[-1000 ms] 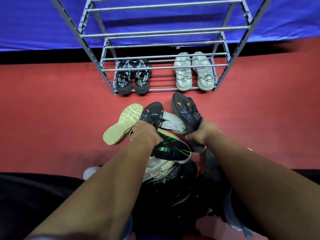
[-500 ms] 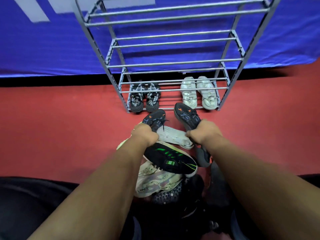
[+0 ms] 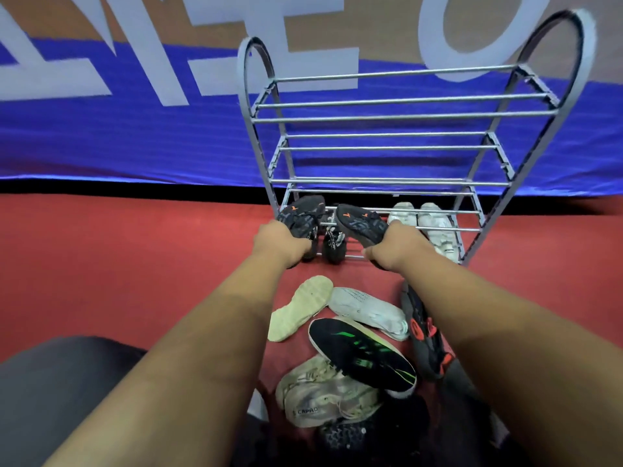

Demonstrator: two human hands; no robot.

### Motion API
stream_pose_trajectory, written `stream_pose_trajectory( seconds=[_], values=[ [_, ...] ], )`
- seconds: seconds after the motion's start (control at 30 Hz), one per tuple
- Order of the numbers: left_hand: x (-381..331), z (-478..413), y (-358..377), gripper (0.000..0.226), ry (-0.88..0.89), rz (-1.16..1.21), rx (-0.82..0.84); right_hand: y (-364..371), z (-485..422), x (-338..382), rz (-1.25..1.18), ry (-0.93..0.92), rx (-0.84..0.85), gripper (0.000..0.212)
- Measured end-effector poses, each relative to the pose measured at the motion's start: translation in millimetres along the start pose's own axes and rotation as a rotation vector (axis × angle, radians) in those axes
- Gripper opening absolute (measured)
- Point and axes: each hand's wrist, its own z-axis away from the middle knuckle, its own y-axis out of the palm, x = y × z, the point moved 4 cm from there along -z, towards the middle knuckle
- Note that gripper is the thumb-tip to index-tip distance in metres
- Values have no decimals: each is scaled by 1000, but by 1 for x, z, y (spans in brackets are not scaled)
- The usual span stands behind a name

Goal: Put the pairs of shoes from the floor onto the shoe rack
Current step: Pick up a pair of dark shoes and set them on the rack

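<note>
My left hand (image 3: 281, 242) grips the heel of a dark grey shoe with orange marks (image 3: 301, 215). My right hand (image 3: 396, 246) grips its mate (image 3: 360, 222). Both shoes are held in the air, toes pointing at the front of the grey metal shoe rack (image 3: 387, 148), level with its lower tiers. On the bottom tier stand a black pair with white lettering (image 3: 333, 246), partly hidden by the held shoes, and a white pair (image 3: 435, 227) on the right.
Loose shoes lie on the red floor (image 3: 118, 251) between my arms: a cream sole (image 3: 300, 308), a white shoe (image 3: 369, 311), a black and green shoe (image 3: 360, 352), a dark shoe with red marks (image 3: 424, 335) and a beige shoe (image 3: 320, 396). A blue banner (image 3: 135, 129) hangs behind the rack.
Both hands have lifted the dark grey pair off the pile and carried it forward to the rack's front. The view has tilted up, and the rack's top now shows.
</note>
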Motion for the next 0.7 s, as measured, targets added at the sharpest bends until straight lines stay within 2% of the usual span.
stream_pose_trajectory(
  seconds=[0.07,0.2,0.33,0.43,0.7],
  values=[
    [15,-29,19,85,-21,26,-47,0,-9,7,-33,-8,-14,42],
    [20,-54,38,83,-30,93,-93,10,-31,11,-106,1,-68,41],
    [-5,-47,26,70,-13,141,-86,32,-58,15,-231,23,-144,50],
    [-10,-73,36,70,3,144,-88,51,-86,19,-272,43,-182,57],
    [-26,-146,57,64,128,44,-151,56,-156,51,-193,31,-223,65]
  ],
)
